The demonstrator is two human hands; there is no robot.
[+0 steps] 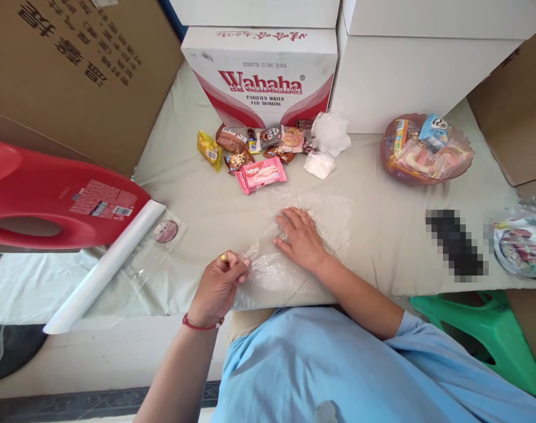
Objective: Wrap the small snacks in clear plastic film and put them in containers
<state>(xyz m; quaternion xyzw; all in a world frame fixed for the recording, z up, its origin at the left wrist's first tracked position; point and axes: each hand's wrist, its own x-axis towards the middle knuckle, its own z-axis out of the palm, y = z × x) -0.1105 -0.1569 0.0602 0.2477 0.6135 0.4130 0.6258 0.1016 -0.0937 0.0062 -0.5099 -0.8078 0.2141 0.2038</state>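
Note:
A thin piece of clear plastic film (pixel 272 267) lies crumpled on the cloth-covered table in front of me; whether it is a bag or a single sheet I cannot tell. My left hand (pixel 221 282), with a ring and a red bracelet, pinches its left edge between thumb and fingers. Palm down, my right hand (pixel 300 238) rests flat on the film with the fingers spread. Beyond the hands lies a pink nabati wafer packet (pixel 262 175). Several wrapped snacks, among them a yellow packet (pixel 209 150) and a brown packet (pixel 231 138), are bunched behind it.
A white plastic roll (pixel 104 267) leans over the table edge beside a red jug (pixel 65 200). At the back stands a Wahaha carton (pixel 263 76). Crumpled white plastic (pixel 331 134) sits near the snacks. To the right are a pink snack bowl (pixel 426 173) and a green stool (pixel 509 346).

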